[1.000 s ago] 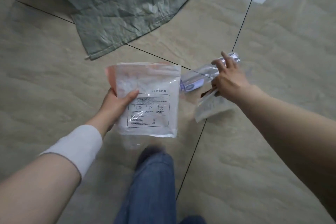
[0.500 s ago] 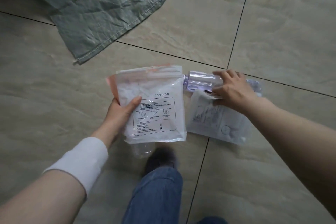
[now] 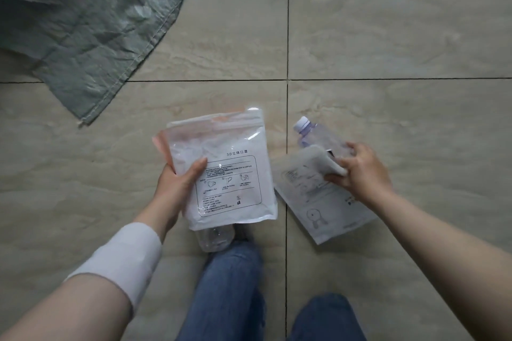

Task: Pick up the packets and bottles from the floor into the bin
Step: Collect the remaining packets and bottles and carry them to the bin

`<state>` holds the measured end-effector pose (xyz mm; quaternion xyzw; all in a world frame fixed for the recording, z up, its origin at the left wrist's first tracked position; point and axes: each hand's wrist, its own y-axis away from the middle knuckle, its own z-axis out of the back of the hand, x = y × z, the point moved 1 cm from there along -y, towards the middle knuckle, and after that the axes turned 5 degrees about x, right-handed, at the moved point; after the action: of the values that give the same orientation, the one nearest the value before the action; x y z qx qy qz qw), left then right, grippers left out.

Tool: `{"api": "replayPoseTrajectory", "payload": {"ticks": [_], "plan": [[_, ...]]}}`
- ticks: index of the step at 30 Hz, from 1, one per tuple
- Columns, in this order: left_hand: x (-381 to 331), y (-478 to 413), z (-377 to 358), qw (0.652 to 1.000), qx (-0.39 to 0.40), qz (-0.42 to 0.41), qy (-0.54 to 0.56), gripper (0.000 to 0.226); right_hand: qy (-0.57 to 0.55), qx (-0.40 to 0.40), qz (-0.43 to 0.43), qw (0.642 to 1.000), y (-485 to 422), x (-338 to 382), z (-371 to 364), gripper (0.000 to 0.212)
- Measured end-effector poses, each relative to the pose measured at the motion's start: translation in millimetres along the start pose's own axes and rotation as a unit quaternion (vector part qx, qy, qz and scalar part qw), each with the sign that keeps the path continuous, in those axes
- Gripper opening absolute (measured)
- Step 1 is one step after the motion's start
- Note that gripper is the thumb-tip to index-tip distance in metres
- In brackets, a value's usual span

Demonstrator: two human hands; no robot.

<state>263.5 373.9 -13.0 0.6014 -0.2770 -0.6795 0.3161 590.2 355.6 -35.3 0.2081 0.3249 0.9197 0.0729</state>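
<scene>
My left hand (image 3: 177, 188) grips a stack of white packets (image 3: 230, 171) with black printed text, a pink-edged one behind. A clear plastic bottle (image 3: 213, 238) peeks out from under the stack, also held there. My right hand (image 3: 360, 171) is closed on a clear bottle with a pale purple cap (image 3: 315, 135) together with a white printed packet (image 3: 313, 196), both lifted off the tiled floor. The packet hangs down and left of the hand, its top corner folded.
A crumpled grey-green sack (image 3: 83, 22) lies on the beige floor tiles (image 3: 388, 36) at the upper left. My legs in blue jeans (image 3: 230, 293) stand at the bottom centre. No bin is visible.
My right hand has lifted the purple-capped bottle and the white packet off the floor and drawn them closer. The view has tilted down, so the sack has shifted up and left.
</scene>
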Motion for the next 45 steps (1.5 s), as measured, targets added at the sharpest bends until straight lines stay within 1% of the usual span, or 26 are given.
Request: {"api": "replayPoseTrajectory", "payload": {"ticks": [1, 3, 5, 6, 7, 9, 10, 12, 13, 15, 19, 20, 23, 24, 26, 28, 32, 34, 35, 37, 38, 42, 45], "plan": [[-4.7, 6.7, -8.8, 1.000, 0.012, -0.002, -0.009, 0.034, -0.036, -0.006, -0.027, 0.999, 14.7, -12.2, 0.3, 0.030], [-14.1, 22.5, -30.9, 0.999, 0.036, -0.011, -0.032, 0.035, -0.132, -0.030, -0.091, 0.987, 47.2, -36.7, 4.8, 0.032], [-28.2, 44.9, -60.3, 0.997, 0.062, -0.014, -0.047, 0.031, -0.248, -0.069, -0.168, 0.952, 85.2, -58.0, 16.3, 0.039], [-36.3, 57.5, -75.5, 0.996, 0.077, -0.018, -0.052, 0.025, -0.313, -0.089, -0.203, 0.924, 105.6, -67.0, 23.5, 0.038], [-43.3, 69.7, -91.1, 0.993, 0.093, -0.024, -0.061, 0.021, -0.374, -0.108, -0.234, 0.891, 127.8, -74.7, 31.4, 0.033], [-54.3, 90.4, -118.6, 0.988, 0.127, -0.029, -0.077, 0.023, -0.475, -0.144, -0.278, 0.823, 167.7, -88.6, 43.2, 0.026], [-60.2, 101.4, -136.2, 0.984, 0.151, -0.026, -0.096, 0.032, -0.511, -0.167, -0.299, 0.788, 189.2, -97.9, 48.8, 0.026], [-69.0, 118.7, -167.6, 0.972, 0.186, -0.019, -0.140, 0.061, -0.558, -0.204, -0.326, 0.736, 227.5, -113.5, 57.0, 0.023], [-73.5, 128.3, -186.6, 0.966, 0.203, -0.023, -0.157, 0.069, -0.570, -0.221, -0.337, 0.716, 247.1, -123.0, 60.7, 0.020], [-76.0, 145.8, -225.0, 0.952, 0.235, -0.025, -0.197, 0.076, -0.586, -0.241, -0.363, 0.683, 284.2, -143.4, 60.2, 0.016], [-78.5, 189.0, -296.2, 0.909, 0.310, -0.023, -0.279, 0.075, -0.617, -0.258, -0.428, 0.607, 357.7, -180.8, 40.2, 0.020], [-76.3, 199.9, -313.4, 0.897, 0.329, -0.021, -0.295, 0.071, -0.623, -0.264, -0.446, 0.587, 374.1, -188.4, 34.5, 0.022], [-68.4, 234.7, -368.7, 0.847, 0.375, -0.033, -0.375, 0.048, -0.628, -0.288, -0.475, 0.545, 417.5, -213.9, 22.7, 0.021], [-64.2, 242.0, -385.0, 0.833, 0.383, -0.037, -0.397, 0.046, -0.627, -0.293, -0.482, 0.537, 428.1, -221.9, 21.5, 0.020], [-54.4, 253.6, -415.9, 0.809, 0.396, -0.050, -0.432, 0.051, -0.622, -0.297, -0.495, 0.530, 447.3, -239.5, 19.0, 0.019], [-43.7, 269.1, -448.7, 0.777, 0.394, -0.086, -0.483, 0.054, -0.622, -0.291, -0.507, 0.521, 466.4, -258.7, 17.3, 0.022], [-16.9, 292.6, -523.3, 0.690, 0.390, -0.111, -0.600, 0.054, -0.627, -0.287, -0.514, 0.510, 491.7, -299.3, 11.6, 0.024], [2.5, 294.2, -563.6, 0.636, 0.387, -0.128, -0.656, 0.062, -0.616, -0.285, -0.530, 0.508, 498.0, -319.5, 1.6, 0.020], [14.3, 293.6, -582.3, 0.602, 0.387, -0.135, -0.685, 0.069, -0.607, -0.287, -0.540, 0.507, 500.1, -329.2, -4.5, 0.018], [37.7, 291.1, -617.8, 0.525, 0.394, -0.153, -0.739, 0.085, -0.582, -0.302, -0.556, 0.511, 502.3, -350.6, -16.4, 0.018], [49.3, 287.3, -632.8, 0.500, 0.391, -0.160, -0.756, 0.089, -0.573, -0.303, -0.559, 0.518, 501.2, -360.3, -24.6, 0.019], [104.8, 267.3, -685.6, 0.462, 0.373, -0.193, -0.781, 0.091, -0.547, -0.314, -0.569, 0.527, 496.9, -396.8, -66.2, 0.020], [136.7, 248.3, -713.0, 0.446, 0.369, -0.209, -0.788, 0.093, -0.534, -0.319, -0.572, 0.534, 486.5, -421.2, -97.8, 0.019]]}}
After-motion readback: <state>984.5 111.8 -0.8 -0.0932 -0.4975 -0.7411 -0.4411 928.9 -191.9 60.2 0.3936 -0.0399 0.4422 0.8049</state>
